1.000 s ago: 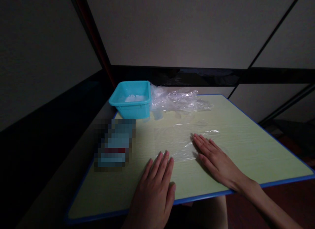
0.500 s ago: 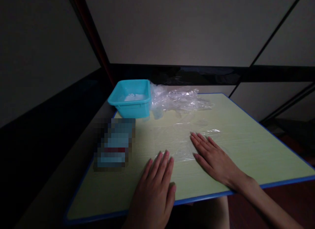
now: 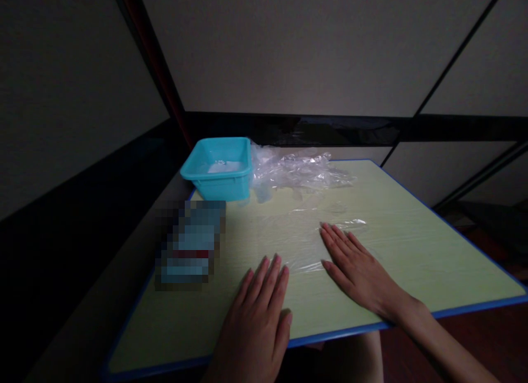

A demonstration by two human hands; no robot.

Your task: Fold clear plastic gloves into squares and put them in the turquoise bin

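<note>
A clear plastic bag [image 3: 295,237] lies spread flat on the pale green tabletop [image 3: 416,251], its creases catching the light. My right hand [image 3: 363,273] rests palm down at the bag's right side, fingers stretched out and pointing up and left. At the bag's near left corner lie the fingertips of my left hand [image 3: 258,317], which is also flat with the fingers extended. Neither hand grips anything. The bag's outline is hard to make out against the table.
A turquoise plastic basin [image 3: 220,188] with something whitish inside stands at the back left. Crumpled clear plastic bags [image 3: 301,168] are heaped beside it. A pixelated object [image 3: 190,243] lies at the left edge. Blue trim [image 3: 338,334] borders the table, and a panelled wall [image 3: 289,59] rises behind.
The view has shifted slightly, so the table and basin appear a little lower. Both hands stay flat in nearly the same places.
</note>
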